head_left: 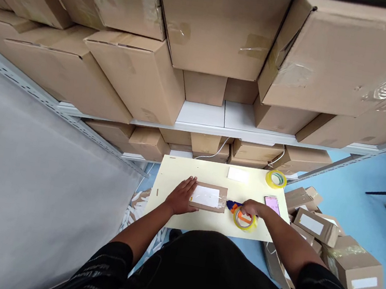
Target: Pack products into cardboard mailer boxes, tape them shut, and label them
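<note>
A small cardboard box (208,207) with a white label (205,196) on top lies on the pale table (170,172). Clear tape shows at its right end. My left hand (182,196) rests against the box's left end, fingers stretched out over its edge. My right hand (252,207) is closed around a tape dispenser (235,207) in blue and orange, which carries a roll of yellowish clear tape (244,226). The dispenser's blue front is just right of the box. Part of its handle is hidden under my fingers.
Toward the table's back right are a spare tape roll (276,179) and a white slip stack (238,174). A phone (272,205) lies near my right forearm. Shelves (213,130) of cartons stand ahead. Labelled boxes (314,225) are piled on the floor at right.
</note>
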A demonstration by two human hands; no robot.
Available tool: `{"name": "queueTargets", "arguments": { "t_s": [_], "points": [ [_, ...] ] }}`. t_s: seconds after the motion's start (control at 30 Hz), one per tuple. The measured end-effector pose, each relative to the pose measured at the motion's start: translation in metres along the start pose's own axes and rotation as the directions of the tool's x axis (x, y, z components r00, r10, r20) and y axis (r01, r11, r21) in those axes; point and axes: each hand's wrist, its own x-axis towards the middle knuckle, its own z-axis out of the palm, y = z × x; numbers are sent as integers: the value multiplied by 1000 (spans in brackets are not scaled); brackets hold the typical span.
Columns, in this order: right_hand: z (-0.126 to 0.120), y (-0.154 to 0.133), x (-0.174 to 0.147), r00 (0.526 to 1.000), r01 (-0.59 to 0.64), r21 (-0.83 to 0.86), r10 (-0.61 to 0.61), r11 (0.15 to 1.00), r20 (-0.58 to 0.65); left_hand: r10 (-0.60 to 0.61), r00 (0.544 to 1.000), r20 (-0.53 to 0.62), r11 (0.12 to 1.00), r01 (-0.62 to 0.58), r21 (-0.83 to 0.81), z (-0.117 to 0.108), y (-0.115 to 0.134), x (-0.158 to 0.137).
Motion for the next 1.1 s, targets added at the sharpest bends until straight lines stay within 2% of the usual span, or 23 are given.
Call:
{"name": "queueTargets", "arguments": {
  "t_s": [0.07, 0.2, 0.33, 0.5, 0.6, 0.67, 0.7, 0.77, 0.83, 0.87, 0.93, 1.0, 1.1],
  "points": [
    [12, 14, -9, 999, -17, 87, 20, 996, -34, 1, 1000, 5, 1000, -1, 1, -1, 0, 0],
    [44, 33, -22, 976, -42, 217, 86, 975, -201, 2, 1000, 0, 1000, -2, 1, -1, 0, 0],
    [69, 36, -12, 939, -102, 250, 176, 963, -296, 7, 1000, -28, 1000, -7, -2, -1, -1, -1],
    [76, 31, 2, 920, -122, 202, 187, 972, -343, -8, 996, -88, 999, 4, -44, -4, 5, -4],
    [75, 28, -6, 890, -113, 156, 169, 981, -424, -61, 982, -180, 982, 27, -184, -3, 12, -17],
    [79, 26, -15, 830, 3, 110, 59, 994, -555, -200, 946, -254, 924, 96, -371, 2, 16, -33],
    [83, 24, -20, 796, 109, 91, -32, 990, -604, -307, 915, -263, 856, 144, -496, 6, 16, -41],
    [98, 17, -27, 760, 358, 114, -218, 927, -612, -509, 843, -174, 635, 231, -737, 15, 15, -56],
    [115, 4, -30, 798, 507, 269, -327, 819, -507, -580, 814, -5, 411, 287, -866, 24, 13, -64],
    [123, -4, -30, 824, 522, 366, -344, 770, -451, -569, 820, 61, 343, 304, -889, 27, 12, -65],
    [132, -21, -30, 863, 497, 520, -331, 695, -382, -527, 841, 123, 297, 317, -901, 28, 13, -62],
    [131, -36, -30, 872, 484, 574, -309, 661, -380, -527, 841, 126, 307, 326, -894, 24, 15, -55],
    [113, -48, -36, 851, 501, 502, -293, 705, -437, -581, 809, 85, 374, 359, -855, 13, 18, -47]
  ]
}}
